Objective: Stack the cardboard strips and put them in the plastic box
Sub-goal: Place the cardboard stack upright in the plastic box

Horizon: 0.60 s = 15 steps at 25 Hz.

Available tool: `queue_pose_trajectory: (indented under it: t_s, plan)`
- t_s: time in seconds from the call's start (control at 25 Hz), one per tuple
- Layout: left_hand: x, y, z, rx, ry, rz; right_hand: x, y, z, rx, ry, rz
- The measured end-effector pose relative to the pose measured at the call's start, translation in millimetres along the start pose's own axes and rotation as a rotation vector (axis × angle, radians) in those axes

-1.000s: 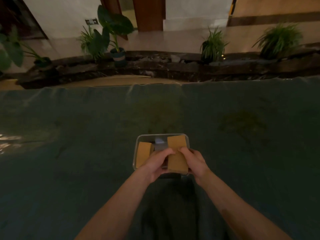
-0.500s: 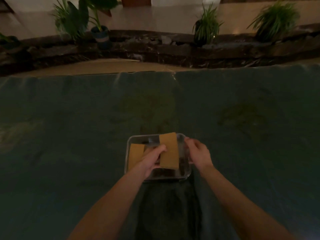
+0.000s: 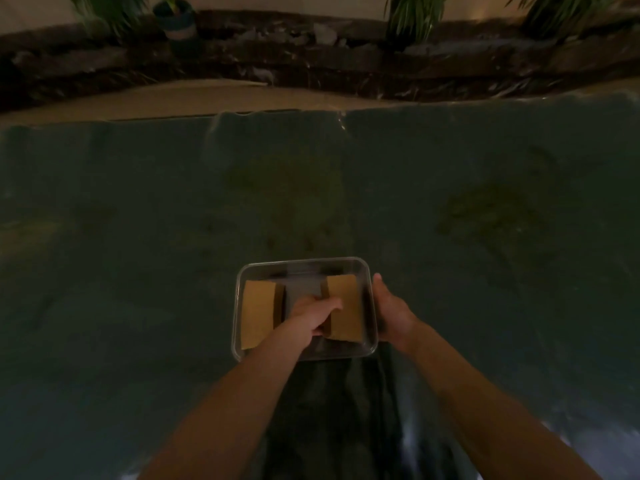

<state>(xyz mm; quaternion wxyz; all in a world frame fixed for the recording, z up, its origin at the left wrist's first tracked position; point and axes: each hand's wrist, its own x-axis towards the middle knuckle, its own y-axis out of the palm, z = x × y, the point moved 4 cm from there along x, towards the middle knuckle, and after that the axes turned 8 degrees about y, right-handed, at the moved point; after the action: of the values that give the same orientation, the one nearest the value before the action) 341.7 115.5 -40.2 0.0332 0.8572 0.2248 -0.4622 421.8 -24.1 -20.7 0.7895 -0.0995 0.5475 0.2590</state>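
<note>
A clear plastic box sits on the dark green cloth near the front edge. Inside it, a stack of tan cardboard strips lies against the left wall. A second stack of cardboard strips rests in the right half. My left hand reaches into the box and grips the left edge of that right stack. My right hand is cupped against the outside of the box's right wall, holding it.
The green cloth covers a wide table with wrinkles and dull stains. Beyond its far edge runs a dark stone border with potted plants. A dark fold of cloth hangs below the box.
The right stack went from held above the box with both hands to lying down inside it. My right hand let go and moved to the box's right wall. The view tilted down.
</note>
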Motion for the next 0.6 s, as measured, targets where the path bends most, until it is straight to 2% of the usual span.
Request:
queue_pose_trajectory:
  t_s: [0.16,0.28,0.6]
  plan:
    - [11,8,4,0.021,0.027,-0.059,8,-6,-4,-0.054,0.017,-0.015]
    - [11,14,3,0.123,0.109,-0.110,10,-8,-4,-0.049,0.023,-0.027]
    - [11,29,6,0.238,0.221,-0.149,17,-10,-5,-0.042,0.024,-0.042]
